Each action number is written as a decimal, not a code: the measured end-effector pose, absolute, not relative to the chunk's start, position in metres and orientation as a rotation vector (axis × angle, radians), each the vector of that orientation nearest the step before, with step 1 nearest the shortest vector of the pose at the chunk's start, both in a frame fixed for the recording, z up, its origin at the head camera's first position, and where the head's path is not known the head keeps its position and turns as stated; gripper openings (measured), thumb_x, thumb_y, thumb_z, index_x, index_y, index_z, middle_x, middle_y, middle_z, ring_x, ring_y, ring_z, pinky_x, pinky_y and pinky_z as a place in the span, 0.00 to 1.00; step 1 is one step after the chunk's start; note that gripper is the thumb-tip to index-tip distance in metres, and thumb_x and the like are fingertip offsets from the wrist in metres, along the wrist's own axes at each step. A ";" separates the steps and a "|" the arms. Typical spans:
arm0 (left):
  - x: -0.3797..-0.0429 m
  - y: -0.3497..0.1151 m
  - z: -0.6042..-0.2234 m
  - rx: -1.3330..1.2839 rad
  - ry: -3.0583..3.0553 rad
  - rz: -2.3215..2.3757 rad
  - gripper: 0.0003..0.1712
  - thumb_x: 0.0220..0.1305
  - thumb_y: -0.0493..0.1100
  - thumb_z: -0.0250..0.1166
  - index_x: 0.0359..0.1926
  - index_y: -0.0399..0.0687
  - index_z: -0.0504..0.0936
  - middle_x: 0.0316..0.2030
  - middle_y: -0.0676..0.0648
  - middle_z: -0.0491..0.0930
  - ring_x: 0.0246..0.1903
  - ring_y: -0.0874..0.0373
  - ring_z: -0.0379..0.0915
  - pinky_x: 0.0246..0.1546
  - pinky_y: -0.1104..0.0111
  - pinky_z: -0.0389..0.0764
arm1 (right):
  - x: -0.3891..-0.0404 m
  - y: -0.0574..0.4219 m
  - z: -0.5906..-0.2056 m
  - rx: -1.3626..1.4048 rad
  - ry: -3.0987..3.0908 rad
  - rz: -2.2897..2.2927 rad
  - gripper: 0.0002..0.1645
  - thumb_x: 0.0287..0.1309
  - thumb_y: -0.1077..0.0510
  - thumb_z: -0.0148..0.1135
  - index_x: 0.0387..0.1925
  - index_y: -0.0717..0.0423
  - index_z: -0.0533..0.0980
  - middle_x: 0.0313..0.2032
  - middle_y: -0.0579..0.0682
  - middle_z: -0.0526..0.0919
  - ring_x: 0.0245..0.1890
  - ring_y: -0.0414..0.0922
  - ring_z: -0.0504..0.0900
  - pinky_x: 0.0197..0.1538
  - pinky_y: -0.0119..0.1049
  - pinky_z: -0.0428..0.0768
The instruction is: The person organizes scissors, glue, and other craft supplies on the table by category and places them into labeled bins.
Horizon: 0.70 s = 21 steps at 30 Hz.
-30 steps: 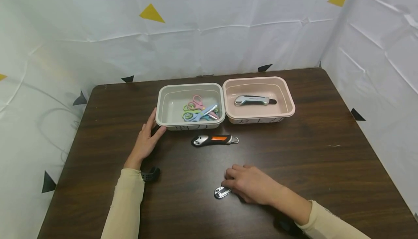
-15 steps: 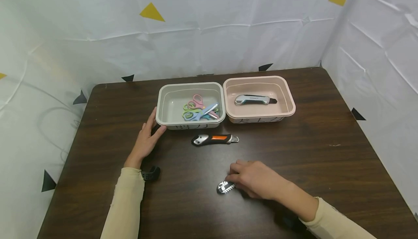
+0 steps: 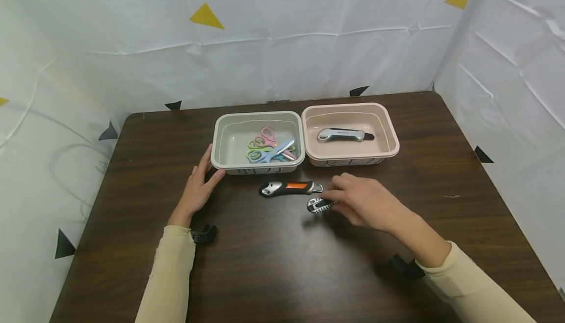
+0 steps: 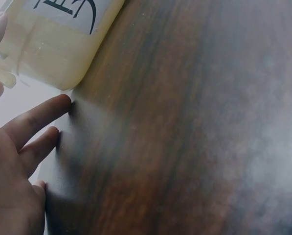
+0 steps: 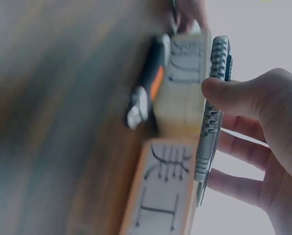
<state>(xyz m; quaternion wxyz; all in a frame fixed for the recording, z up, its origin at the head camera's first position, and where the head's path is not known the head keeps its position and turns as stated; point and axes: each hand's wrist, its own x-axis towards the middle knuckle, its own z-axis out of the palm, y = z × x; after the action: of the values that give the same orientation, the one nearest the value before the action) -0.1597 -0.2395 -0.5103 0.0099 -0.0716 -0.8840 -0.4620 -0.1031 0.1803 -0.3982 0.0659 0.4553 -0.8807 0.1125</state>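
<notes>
My right hand (image 3: 364, 200) pinches a silver utility knife (image 3: 319, 205) between thumb and fingers, held above the table. In the right wrist view the knife (image 5: 212, 112) shows its ridged grey body and pointed tip. My left hand (image 3: 196, 190) rests with spread fingers at the left front corner of the grey-white bin (image 3: 220, 168). Inside that bin lie several pastel scissors (image 3: 269, 152). The pink bin (image 3: 353, 159) to its right holds a silver and teal utility knife (image 3: 342, 135). A black and orange utility knife (image 3: 289, 188) lies on the table before the bins.
The two bins stand side by side near the back edge of the dark wooden table (image 3: 441, 166). White sheeting (image 3: 282, 67) with yellow and black triangles hangs behind and at both sides. Handwritten labels (image 5: 160, 191) mark the bin fronts.
My right hand has lifted the silver utility knife and carried it forward and slightly right, towards the bins. The left hand keeps its place at the grey-white bin.
</notes>
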 end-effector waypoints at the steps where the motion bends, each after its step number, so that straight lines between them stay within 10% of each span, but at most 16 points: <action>1: -0.160 -0.240 -0.511 -0.224 -2.759 -1.442 0.42 0.67 0.58 0.57 0.74 0.77 0.44 0.68 0.47 0.64 0.69 0.50 0.56 0.68 0.44 0.36 | -0.107 0.183 -0.396 1.352 -2.650 0.347 0.21 0.48 0.58 0.72 0.47 0.43 0.82 0.36 0.38 0.74 0.35 0.36 0.72 0.31 0.34 0.76; 21: -0.160 -0.240 -0.512 -0.209 -2.760 -1.447 0.42 0.67 0.58 0.57 0.74 0.75 0.44 0.68 0.46 0.64 0.68 0.50 0.57 0.69 0.45 0.36 | -0.196 0.218 -0.380 0.999 -2.757 0.442 0.18 0.50 0.58 0.71 0.46 0.51 0.83 0.36 0.45 0.79 0.32 0.43 0.73 0.31 0.41 0.72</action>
<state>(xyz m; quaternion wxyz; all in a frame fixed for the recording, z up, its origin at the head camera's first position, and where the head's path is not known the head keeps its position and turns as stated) -0.1600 -0.2400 -0.5120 0.0092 -0.0668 -0.8836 -0.4633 -0.1957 0.2177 -0.3800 0.0882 0.3356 -0.9261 0.1483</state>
